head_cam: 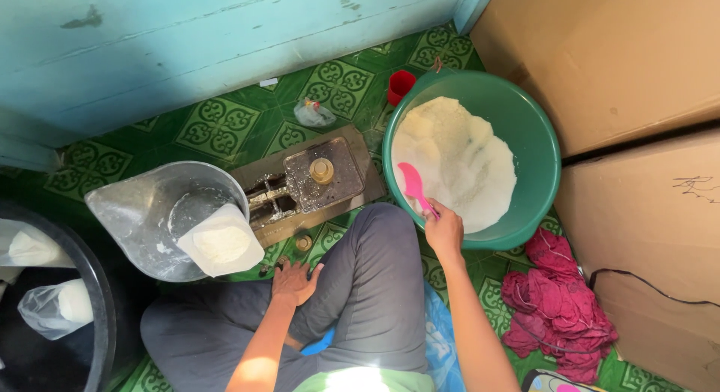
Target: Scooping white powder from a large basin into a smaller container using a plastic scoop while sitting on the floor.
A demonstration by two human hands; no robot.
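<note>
The right hand (444,231) is gripping the thin handle of a light, stiff pink scoop (414,185), its bowl reaching just ahead into loose white powder (457,163) in the green basin (541,137), while the left hand (294,281) is resting spread and empty on the knee.

The person wore loose grey trousers (375,287) of smooth, slightly creased cloth, which covered both legs fully. At the bottom edge of the view a pale green top (360,381) showed, brightly lit by the sun. Both forearms were bare, with no sleeves reaching them. The left hand (294,281) and right hand (444,231) carried no gloves, rings or watch.
</note>
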